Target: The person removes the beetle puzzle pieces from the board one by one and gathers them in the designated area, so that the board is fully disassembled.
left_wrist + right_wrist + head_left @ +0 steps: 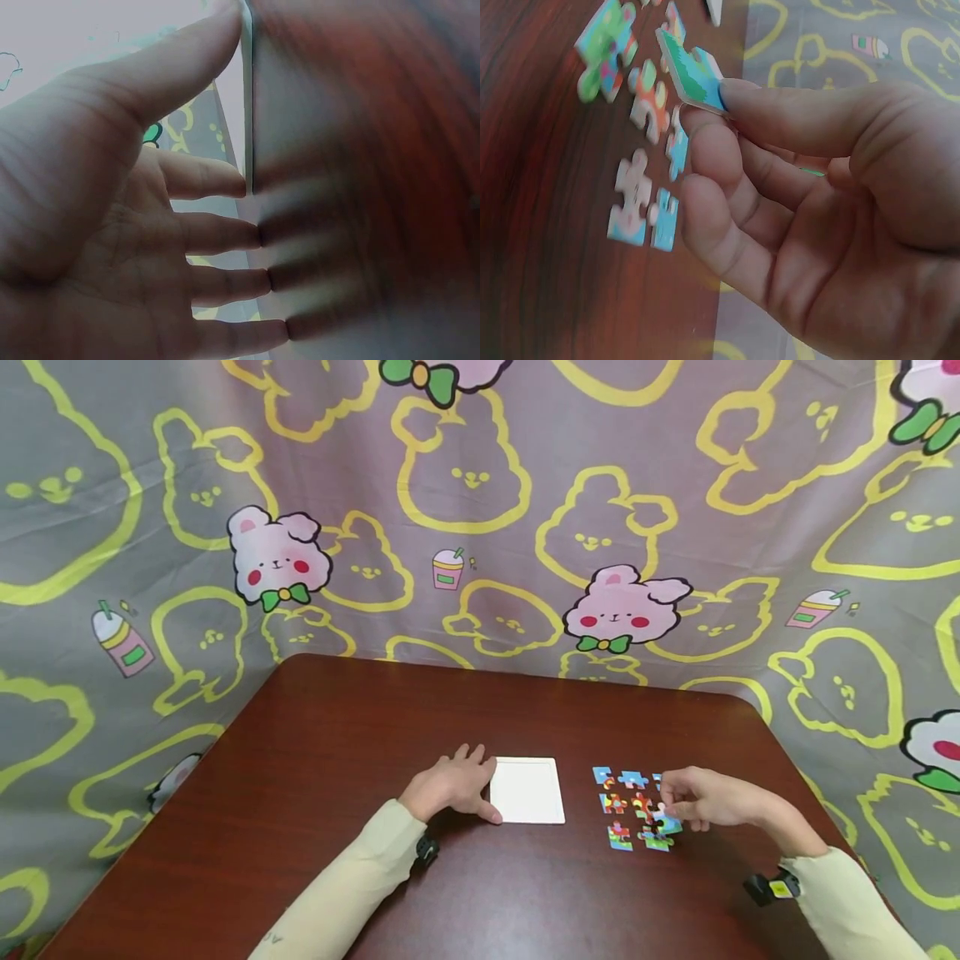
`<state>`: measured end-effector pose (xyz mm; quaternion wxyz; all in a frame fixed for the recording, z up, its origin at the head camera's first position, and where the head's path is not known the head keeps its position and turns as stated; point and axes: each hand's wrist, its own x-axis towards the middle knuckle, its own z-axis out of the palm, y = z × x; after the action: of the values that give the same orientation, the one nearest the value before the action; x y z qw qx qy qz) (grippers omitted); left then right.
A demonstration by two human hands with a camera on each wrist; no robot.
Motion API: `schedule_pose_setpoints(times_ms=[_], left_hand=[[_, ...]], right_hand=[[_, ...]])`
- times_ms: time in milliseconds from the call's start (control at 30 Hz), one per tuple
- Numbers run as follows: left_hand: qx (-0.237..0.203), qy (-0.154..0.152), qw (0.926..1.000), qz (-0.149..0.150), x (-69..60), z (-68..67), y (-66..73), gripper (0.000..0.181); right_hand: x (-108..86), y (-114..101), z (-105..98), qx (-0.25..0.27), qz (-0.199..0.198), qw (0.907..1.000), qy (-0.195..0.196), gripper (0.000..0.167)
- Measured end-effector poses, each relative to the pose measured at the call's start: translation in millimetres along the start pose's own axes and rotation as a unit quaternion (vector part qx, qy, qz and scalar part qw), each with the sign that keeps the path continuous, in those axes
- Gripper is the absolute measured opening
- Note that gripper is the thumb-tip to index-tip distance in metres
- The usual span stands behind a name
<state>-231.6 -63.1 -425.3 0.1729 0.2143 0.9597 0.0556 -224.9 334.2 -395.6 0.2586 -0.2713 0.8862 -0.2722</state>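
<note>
A white square puzzle tray [527, 790] with a raised rim lies on the brown table. Along its left edge rests my left hand [457, 782], fingers spread and straight; thumb and fingertips touch the rim and the tabletop in the left wrist view. Between thumb and fingers my right hand [705, 796] pinches a green and blue puzzle piece [694, 71], raised over the table. Beneath and left of it lie several loose puzzle pieces [620, 835] in rough rows, among them a pink and blue piece [631, 196]. The right hand partly hides some of them.
The brown table [360, 718] reaches back to a grey curtain [495, 460] printed with yellow outlines and rabbit faces. Dark wrist devices [772, 887] are strapped over both light sleeves.
</note>
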Motion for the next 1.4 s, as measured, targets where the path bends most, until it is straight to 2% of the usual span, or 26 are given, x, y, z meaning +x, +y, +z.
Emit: schedule_pose_setpoints(times_ms=[300, 533, 733, 900, 1100, 1267, 1400], left_hand=[[-0.003, -0.005, 1.0000, 0.000, 1.6, 0.6, -0.4, 0.099], [0.000, -0.007, 1.0000, -0.005, 0.1, -3.0, -1.9, 0.099], [0.001, -0.012, 0.9999, -0.003, -0.2, -3.7, -1.4, 0.098], [-0.005, -0.012, 0.9999, 0.000, 0.5, -4.5, -0.7, 0.098], [-0.014, -0.012, 0.9998, -0.001, 0.4, -5.9, -1.4, 0.098], [-0.008, -0.012, 0.9999, -0.001, 0.6, -4.9, -0.6, 0.098], [-0.010, -0.012, 0.9999, 0.000, 0.6, -4.7, 0.4, 0.099]], right_hand=[[-13.7, 22.4, -3.7, 0.039, 0.018, 0.9988, -0.023, 0.016], [-14.2, 33.6, 1.0, 0.059, 0.029, 0.9972, -0.036, 0.016], [-16.7, 39.2, 5.9, 0.069, 0.018, 0.9970, -0.029, 0.015], [-19.6, 41.0, 7.6, 0.083, 0.044, 0.9954, -0.015, 0.013], [-19.3, 34.4, 8.4, 0.035, 0.057, 0.9978, -0.009, 0.015], [-17.9, 25.5, 12.0, -0.006, 0.097, 0.9952, 0.004, 0.020], [-16.1, 21.7, 14.8, -0.015, 0.132, 0.9911, 0.014, 0.023]])
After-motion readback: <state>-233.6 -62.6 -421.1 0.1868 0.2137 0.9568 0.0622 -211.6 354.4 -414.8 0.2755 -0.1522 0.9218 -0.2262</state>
